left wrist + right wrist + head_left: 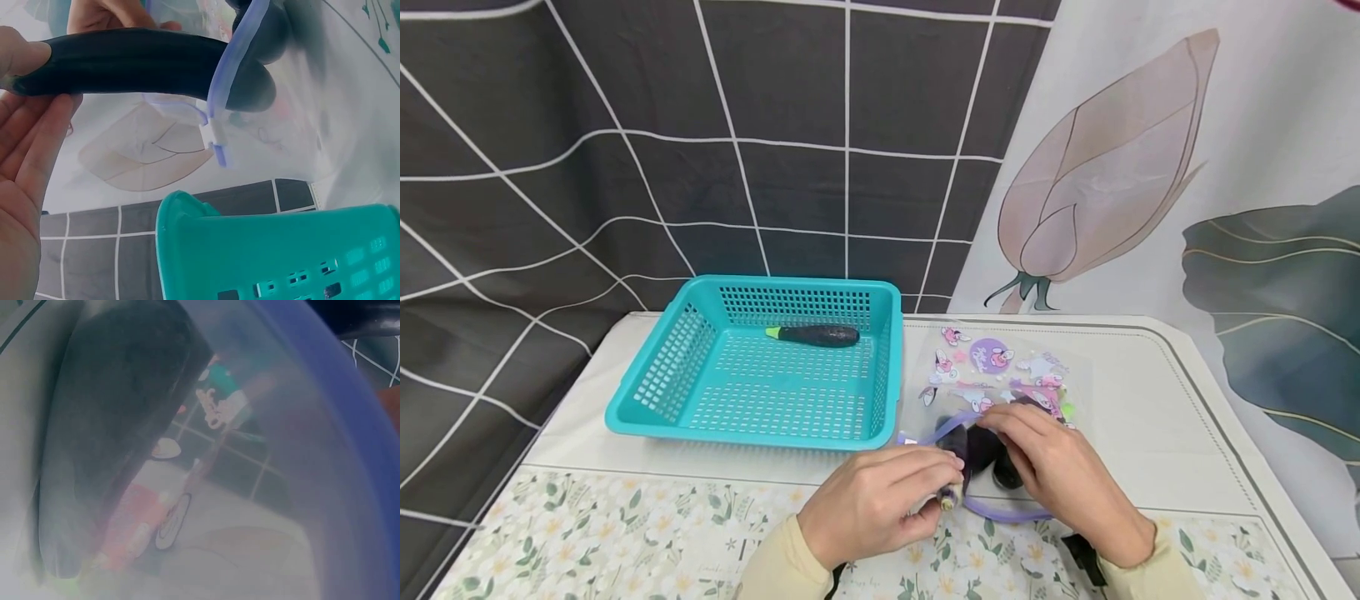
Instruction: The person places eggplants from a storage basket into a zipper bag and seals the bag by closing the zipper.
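The eggplant [137,62] is pinched at its near end by the left hand [880,502]; its long axis is directed far, into the bag [992,357], held at right by the right hand [1054,462].

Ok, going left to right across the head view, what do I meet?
Turquoise basket with a green-tipped dark vegetable inside → left hand → dark eggplant it holds → right hand → grey-green leaf print on the backdrop.
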Demonstrator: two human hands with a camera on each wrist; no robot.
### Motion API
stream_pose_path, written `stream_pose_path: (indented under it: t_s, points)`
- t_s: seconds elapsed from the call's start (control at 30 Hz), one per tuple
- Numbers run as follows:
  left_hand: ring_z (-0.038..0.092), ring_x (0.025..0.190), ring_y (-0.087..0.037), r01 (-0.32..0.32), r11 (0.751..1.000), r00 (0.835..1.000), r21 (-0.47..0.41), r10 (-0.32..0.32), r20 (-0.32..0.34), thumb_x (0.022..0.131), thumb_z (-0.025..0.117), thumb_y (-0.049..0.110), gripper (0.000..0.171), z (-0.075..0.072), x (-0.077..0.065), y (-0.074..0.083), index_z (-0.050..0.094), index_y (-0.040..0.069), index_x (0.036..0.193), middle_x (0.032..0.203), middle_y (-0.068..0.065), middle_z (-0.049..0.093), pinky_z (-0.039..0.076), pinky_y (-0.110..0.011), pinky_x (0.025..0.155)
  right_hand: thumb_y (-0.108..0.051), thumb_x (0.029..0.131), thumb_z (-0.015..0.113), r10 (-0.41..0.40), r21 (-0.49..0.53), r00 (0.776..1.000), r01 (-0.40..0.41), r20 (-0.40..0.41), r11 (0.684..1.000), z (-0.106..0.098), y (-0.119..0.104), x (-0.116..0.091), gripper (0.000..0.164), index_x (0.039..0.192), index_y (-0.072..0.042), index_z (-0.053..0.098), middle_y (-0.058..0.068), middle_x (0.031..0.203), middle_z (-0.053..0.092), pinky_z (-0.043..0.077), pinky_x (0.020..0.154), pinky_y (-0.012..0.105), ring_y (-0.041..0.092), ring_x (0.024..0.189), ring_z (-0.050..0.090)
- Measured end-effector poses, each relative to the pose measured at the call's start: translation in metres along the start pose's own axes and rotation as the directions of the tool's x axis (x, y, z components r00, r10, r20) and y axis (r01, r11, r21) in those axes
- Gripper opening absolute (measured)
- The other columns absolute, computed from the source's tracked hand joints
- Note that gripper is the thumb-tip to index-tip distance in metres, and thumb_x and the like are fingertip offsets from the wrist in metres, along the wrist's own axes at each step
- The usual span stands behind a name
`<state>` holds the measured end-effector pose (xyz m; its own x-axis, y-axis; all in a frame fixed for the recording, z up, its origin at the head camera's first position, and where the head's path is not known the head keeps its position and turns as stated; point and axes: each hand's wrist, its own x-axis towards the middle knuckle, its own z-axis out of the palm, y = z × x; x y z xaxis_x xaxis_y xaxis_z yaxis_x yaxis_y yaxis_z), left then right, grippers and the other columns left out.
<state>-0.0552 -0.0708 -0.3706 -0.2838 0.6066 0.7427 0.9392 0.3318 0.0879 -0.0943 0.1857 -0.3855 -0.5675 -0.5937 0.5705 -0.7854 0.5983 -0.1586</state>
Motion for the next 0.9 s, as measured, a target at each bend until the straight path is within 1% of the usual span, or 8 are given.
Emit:
stream_pose_path:
  t_s: [0.13,0.27,0.5,0.63,0.77,0.9]
  points:
    - [0.067,0.11,-0.011,0.018,0.999,1.0,-0.032,-0.018,0.011,0.076,0.076,0.003,0.037,0.003,-0.002,0.0,0.069,0.006,0.111,0.115,-0.005,0.072,0.046,-0.02,0.1,-0.032,0.109,0.03,0.003,0.002,1.0,-0.003,0.004,1.0,0.0,0.001,-0.001,0.045,0.113,-0.012,0.069,0.002,0.116,0.067,0.055,0.081,0.037,0.02,0.107,0.065]
    - [0.067,0.11,-0.011,0.034,0.999,0.999,-0.037,-0.034,0.017,0.077,0.076,0.004,0.036,0.005,-0.004,-0.001,0.07,0.006,0.112,0.116,-0.005,0.071,0.047,-0.019,0.099,-0.033,0.11,0.03,0.006,0.002,1.0,-0.006,0.005,1.0,0.001,0.001,-0.002,0.045,0.112,-0.011,0.07,0.002,0.116,0.067,0.055,0.08,0.037,0.02,0.107,0.065]
    - [0.067,0.111,-0.011,0.022,0.999,0.999,-0.032,-0.021,0.031,0.076,0.076,0.004,0.039,0.01,-0.005,-0.002,0.069,0.006,0.114,0.117,-0.006,0.071,0.046,-0.02,0.1,-0.033,0.11,0.03,0.007,0.004,1.0,-0.007,-0.002,1.0,0.001,0.002,-0.002,0.046,0.112,-0.01,0.07,0.004,0.116,0.067,0.054,0.083,0.038,0.021,0.107,0.066]
    - [0.067,0.111,-0.011,0.021,0.999,0.999,-0.032,-0.02,0.043,0.075,0.077,0.003,0.04,0.013,-0.005,-0.002,0.069,0.006,0.114,0.117,-0.006,0.072,0.045,-0.02,0.101,-0.032,0.11,0.03,0.006,0.001,1.0,-0.006,-0.005,1.0,0.001,0.001,-0.002,0.046,0.113,-0.01,0.07,0.004,0.116,0.068,0.055,0.081,0.038,0.021,0.106,0.066]
    - [0.066,0.113,-0.011,0.034,0.999,0.998,-0.041,-0.031,0.055,0.076,0.075,0.002,0.037,0.017,-0.005,-0.001,0.068,0.006,0.112,0.117,-0.006,0.072,0.044,-0.019,0.102,-0.032,0.11,0.03,0.008,0.0,1.0,-0.008,-0.002,1.0,0.001,0.001,-0.002,0.046,0.112,-0.01,0.07,0.004,0.116,0.067,0.056,0.079,0.038,0.021,0.106,0.066]
    - [0.065,0.115,-0.012,0.034,0.999,0.997,-0.027,-0.032,0.066,0.077,0.074,0.001,0.037,0.02,-0.006,-0.001,0.068,0.005,0.114,0.118,-0.007,0.071,0.043,-0.02,0.103,-0.032,0.11,0.029,0.005,0.0,1.0,-0.005,0.001,1.0,0.001,0.001,-0.002,0.045,0.112,-0.01,0.07,0.005,0.116,0.068,0.056,0.078,0.038,0.021,0.106,0.066]
